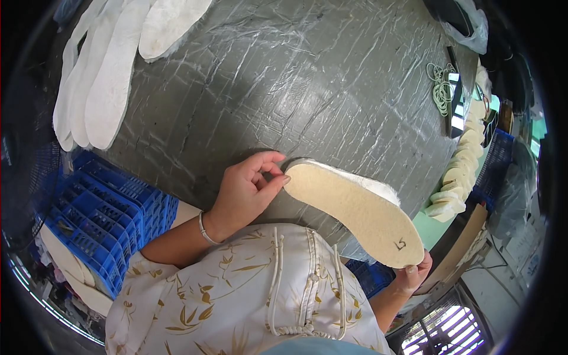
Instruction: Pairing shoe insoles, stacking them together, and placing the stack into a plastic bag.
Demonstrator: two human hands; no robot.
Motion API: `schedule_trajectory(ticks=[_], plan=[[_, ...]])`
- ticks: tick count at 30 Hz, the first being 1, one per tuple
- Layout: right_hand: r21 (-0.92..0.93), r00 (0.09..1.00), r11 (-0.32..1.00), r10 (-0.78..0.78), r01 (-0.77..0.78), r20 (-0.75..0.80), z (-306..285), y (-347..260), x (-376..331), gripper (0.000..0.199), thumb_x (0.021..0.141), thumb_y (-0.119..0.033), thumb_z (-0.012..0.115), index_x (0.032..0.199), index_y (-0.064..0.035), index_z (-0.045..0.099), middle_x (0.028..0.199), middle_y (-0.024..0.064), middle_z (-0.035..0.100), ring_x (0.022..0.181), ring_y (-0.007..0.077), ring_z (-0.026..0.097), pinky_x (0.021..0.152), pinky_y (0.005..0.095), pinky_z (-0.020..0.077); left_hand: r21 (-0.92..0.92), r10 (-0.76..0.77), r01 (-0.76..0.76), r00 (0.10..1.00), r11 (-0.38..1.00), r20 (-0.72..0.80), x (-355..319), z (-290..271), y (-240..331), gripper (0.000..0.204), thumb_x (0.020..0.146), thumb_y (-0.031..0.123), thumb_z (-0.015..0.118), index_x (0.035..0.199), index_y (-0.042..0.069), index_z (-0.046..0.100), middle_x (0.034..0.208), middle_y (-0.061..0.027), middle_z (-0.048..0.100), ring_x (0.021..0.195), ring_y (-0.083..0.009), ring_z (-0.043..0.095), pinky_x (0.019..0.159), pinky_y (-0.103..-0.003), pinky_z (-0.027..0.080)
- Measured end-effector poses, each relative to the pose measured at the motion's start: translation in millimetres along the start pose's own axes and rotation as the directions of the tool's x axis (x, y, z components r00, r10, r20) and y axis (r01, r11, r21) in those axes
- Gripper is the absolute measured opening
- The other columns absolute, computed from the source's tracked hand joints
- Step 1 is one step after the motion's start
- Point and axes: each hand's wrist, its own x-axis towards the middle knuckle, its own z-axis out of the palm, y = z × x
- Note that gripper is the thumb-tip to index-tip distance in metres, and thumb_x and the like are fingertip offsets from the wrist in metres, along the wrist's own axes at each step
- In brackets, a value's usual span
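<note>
A cream felt insole (354, 212), with white fleecy material showing along its far edge, spans from one hand to the other. A small dark mark is on its wide right end. At the narrower end, the thumb of my left hand (245, 188) touches the rim, with the fingers curled beside it. The insole's right end is pinched by my right hand (413, 274), whose fingers are partly hidden beneath. Several white fleecy insoles (112, 74) lie overlapped at the table's far left.
Grey, wrinkled plastic film covers the table (284, 83). Blue plastic crates (109, 213) stand at the lower left. Along the right edge are rubber bands (441, 89), a black phone-like object (457, 109) and a row of cream pieces (458, 177). A clear plastic bag (473, 29) sits at the far right.
</note>
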Motion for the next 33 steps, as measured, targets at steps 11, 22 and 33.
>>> schedule_trajectory(ticks=[11,22,33], plan=[[-0.005,0.999,0.999,0.037,-0.037,0.018,-10.3,4.5,0.6,0.036,0.074,-0.028,0.084,0.082,-0.0006,0.062,0.084,0.0090,0.067,0.063,0.0082,0.056,0.054,0.0200,0.0391,0.107,0.105,-0.107,0.994,0.988,0.030,2.2,1.7,5.5,0.029,0.087,-0.002,0.065,0.116,0.000,0.063,0.088,-0.0037,0.060,0.059,-0.0032,0.055,0.050,-0.018,0.043],[0.017,1.000,1.000,0.007,-0.007,0.026,-5.3,0.6,3.6,0.034,0.071,-0.025,0.084,0.079,-0.0004,0.063,0.074,0.0062,0.062,0.062,0.0107,0.053,0.058,0.0240,0.0380,0.165,0.133,-0.137,0.990,0.977,0.036,3.2,3.4,7.0,0.022,0.088,-0.003,0.062,0.109,-0.001,0.066,0.089,-0.0052,0.058,0.061,-0.0061,0.056,0.051,-0.020,0.047],[0.025,0.996,0.996,0.086,-0.086,-0.010,-0.1,7.3,15.6,0.029,0.078,-0.022,0.078,0.081,0.0001,0.060,0.074,0.0069,0.060,0.056,0.0086,0.050,0.052,0.0213,0.0375,0.181,0.056,-0.061,0.998,0.982,0.033,4.4,4.3,10.5,0.021,0.085,-0.004,0.064,0.106,-0.001,0.065,0.088,-0.0079,0.060,0.062,-0.0107,0.061,0.054,-0.023,0.049]])
